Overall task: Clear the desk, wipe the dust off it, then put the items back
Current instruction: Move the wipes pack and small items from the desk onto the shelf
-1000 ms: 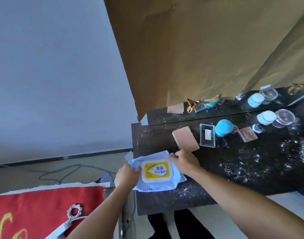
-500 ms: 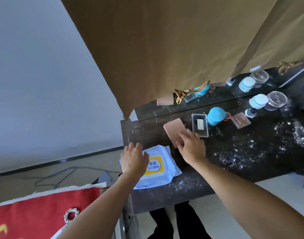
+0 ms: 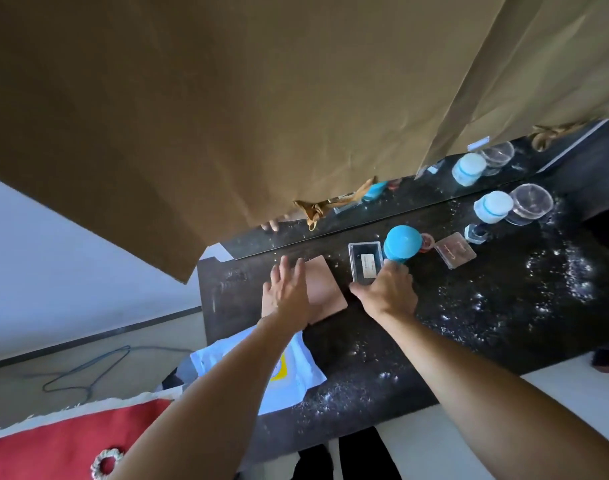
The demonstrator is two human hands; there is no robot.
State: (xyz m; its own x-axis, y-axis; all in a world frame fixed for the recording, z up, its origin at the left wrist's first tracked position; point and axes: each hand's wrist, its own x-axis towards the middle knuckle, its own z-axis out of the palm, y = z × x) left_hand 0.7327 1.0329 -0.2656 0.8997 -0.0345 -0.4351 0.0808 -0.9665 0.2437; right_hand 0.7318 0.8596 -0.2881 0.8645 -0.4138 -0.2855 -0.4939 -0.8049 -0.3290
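A dark desk [image 3: 452, 334] speckled with white dust runs across the view. My left hand [image 3: 287, 292] lies flat, fingers spread, on the left part of a pink rectangular pad [image 3: 325, 289]. My right hand [image 3: 388, 291] rests on the near end of a clear plastic box [image 3: 364, 259], fingers bent over its edge. Whether the box is gripped is unclear. A blue round-topped container [image 3: 401, 244] stands right behind that hand. The white wet-wipe pack [image 3: 296, 375] lies at the desk's near left edge, partly under my left forearm.
Farther right stand a small pink case [image 3: 455, 251], a small dark bottle [image 3: 476, 233], a white jar with a blue band [image 3: 493, 206] and a clear round lid [image 3: 530, 202]. Brown paper [image 3: 261, 98] hangs over the mirror behind. A red cloth [image 3: 54, 445] lies lower left.
Both hands left the wipe pack and moved forward: my left hand onto the pink pad, my right hand from the pad across to the clear box. The view tilted upward.
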